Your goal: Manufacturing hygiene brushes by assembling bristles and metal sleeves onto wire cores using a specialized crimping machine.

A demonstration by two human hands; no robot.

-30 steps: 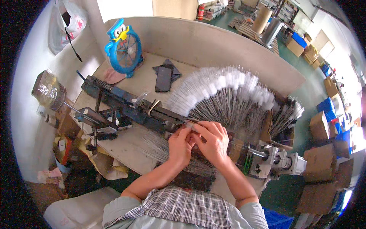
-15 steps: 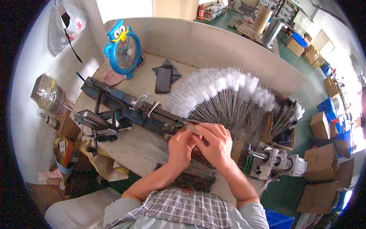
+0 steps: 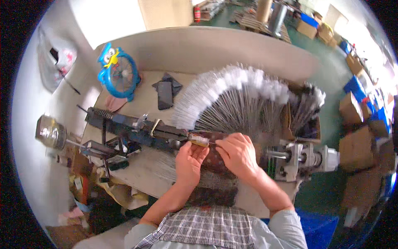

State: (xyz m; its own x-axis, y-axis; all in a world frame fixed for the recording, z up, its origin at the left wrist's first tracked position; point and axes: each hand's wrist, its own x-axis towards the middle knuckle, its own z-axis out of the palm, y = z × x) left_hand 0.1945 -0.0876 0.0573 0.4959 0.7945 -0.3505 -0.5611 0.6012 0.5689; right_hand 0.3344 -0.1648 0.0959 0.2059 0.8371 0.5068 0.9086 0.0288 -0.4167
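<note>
Beige partition wall point(image 3: 215, 47) behind the tabletop point(image 3: 143, 101); green floor point(image 3: 331, 79) beyond, cardboard boxes point(image 3: 352, 106) at right; bright daylight overhead.

Small yellowish part point(image 3: 200, 141) half hidden between fingertips of left hand point(image 3: 188, 162) and right hand point(image 3: 236, 155); grip unclear. Beside part, brush fan point(image 3: 244, 99) motion-blurred, bristles indistinct.

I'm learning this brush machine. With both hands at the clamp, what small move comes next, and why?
Probably ease the thin wire a little further into the clamp. The right hand pinches it just beside the clamp's mouth, and the left hand steadies the clamp from below, so both look set for feeding.
</note>
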